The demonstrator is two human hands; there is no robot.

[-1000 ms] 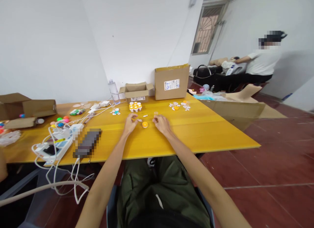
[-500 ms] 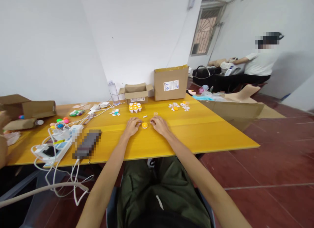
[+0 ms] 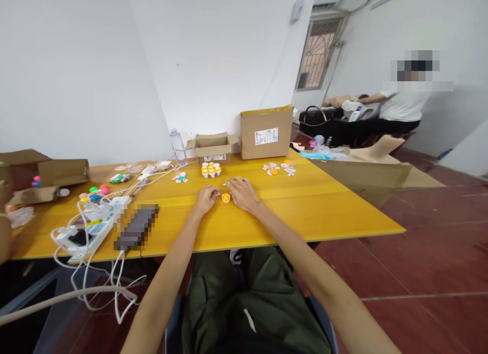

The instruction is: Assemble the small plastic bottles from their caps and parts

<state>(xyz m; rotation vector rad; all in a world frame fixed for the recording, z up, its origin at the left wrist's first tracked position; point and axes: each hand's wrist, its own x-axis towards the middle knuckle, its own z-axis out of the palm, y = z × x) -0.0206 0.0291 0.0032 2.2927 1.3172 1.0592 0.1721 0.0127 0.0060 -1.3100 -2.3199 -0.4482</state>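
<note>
My left hand [image 3: 207, 198] is closed in a pinch on a small whitish piece, mostly hidden by the fingertips. Just right of it an orange cap with a white rim [image 3: 226, 197] lies on the table, its round face up. My right hand [image 3: 244, 194] is over the table on the cap's other side, palm down, fingers stretched forward and apart. A small white piece [image 3: 224, 184] lies by its fingertips. Farther back stands a tight group of small white containers with orange lids [image 3: 211, 170].
Small white and teal pieces [image 3: 180, 178] lie back left, and white and orange ones [image 3: 273, 169] back right. Behind stand an open carton [image 3: 213, 150], a bigger box [image 3: 266, 133] and a bottle [image 3: 177, 145]. A power strip [image 3: 101, 229] and a blurred dark device [image 3: 136, 227] lie left. A person sits far right.
My right hand has moved slightly forward and left, its fingers now stretched toward the small white piece, and covers the clear piece seen before. My left hand keeps its pinch. The view has tilted slightly.
</note>
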